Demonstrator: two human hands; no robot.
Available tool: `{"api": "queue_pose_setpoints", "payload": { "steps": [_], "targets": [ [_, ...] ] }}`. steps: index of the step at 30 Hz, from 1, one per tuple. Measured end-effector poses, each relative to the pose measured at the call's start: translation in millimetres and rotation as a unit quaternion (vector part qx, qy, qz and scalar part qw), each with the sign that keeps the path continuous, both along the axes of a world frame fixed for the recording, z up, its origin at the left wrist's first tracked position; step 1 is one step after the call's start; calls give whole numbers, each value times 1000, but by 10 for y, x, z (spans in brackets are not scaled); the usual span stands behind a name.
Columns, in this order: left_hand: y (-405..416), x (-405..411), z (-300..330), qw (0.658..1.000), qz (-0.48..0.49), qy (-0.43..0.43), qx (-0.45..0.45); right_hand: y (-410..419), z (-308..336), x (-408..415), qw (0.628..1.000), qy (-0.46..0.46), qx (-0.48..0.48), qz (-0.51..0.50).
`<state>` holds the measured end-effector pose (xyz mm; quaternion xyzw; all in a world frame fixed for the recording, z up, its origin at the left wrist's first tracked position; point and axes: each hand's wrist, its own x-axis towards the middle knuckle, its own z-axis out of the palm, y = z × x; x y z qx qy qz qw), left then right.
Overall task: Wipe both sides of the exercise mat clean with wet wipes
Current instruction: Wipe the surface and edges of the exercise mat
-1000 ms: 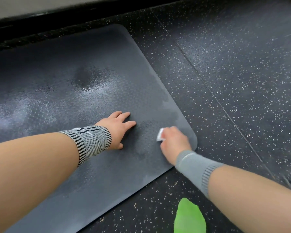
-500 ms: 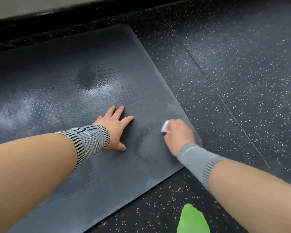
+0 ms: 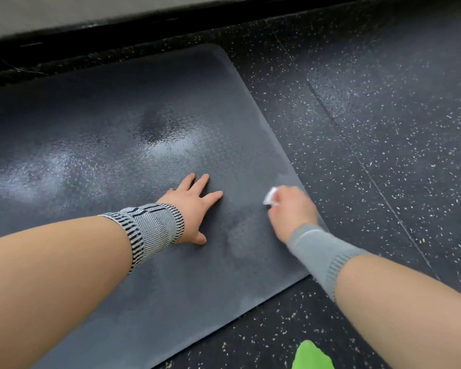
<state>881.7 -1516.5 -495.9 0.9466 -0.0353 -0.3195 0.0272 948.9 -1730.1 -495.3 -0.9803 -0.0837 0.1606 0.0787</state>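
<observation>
A dark grey exercise mat (image 3: 123,107) lies flat on the floor, with shiny damp patches across its middle and left. My left hand (image 3: 192,206) presses flat on the mat, fingers straight and spread. My right hand (image 3: 290,211) is near the mat's right edge, fingers curled round a crumpled white wet wipe (image 3: 270,197) that it holds against the surface. Only a small corner of the wipe shows beyond the fingers. Both wrists wear grey knitted bands.
Black rubber floor with white specks (image 3: 383,129) surrounds the mat on the right and in front. A black wall base (image 3: 171,25) runs along the far edge. A bright green object (image 3: 312,355) pokes in at the bottom edge.
My right hand has slid with the wipe along the mat's right edge, away from me. The left hand has shifted slightly forward and stays flat on the mat.
</observation>
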Motion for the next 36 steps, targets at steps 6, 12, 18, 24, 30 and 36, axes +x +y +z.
{"api": "queue_pose_setpoints", "payload": {
  "steps": [6,12,18,24,30,36],
  "targets": [
    [24,-15,-8,1000,-3,-1,-8,445,-93,-282,959,51,23,276],
    [49,-19,-11,1000,-3,-3,-6,-242,-60,420,993,-65,-32,-97],
    [47,-14,5,1000,2,-4,-4,505,-55,-199,983,25,37,180],
    [87,31,28,1000,4,-3,-19,304,-146,181,991,-23,16,134],
    [87,39,22,1000,6,-12,-17,-42,-26,476,993,-65,-11,-96],
    [119,26,-13,999,10,-35,-28,657,-123,-147,959,-24,45,281]
  ]
}}
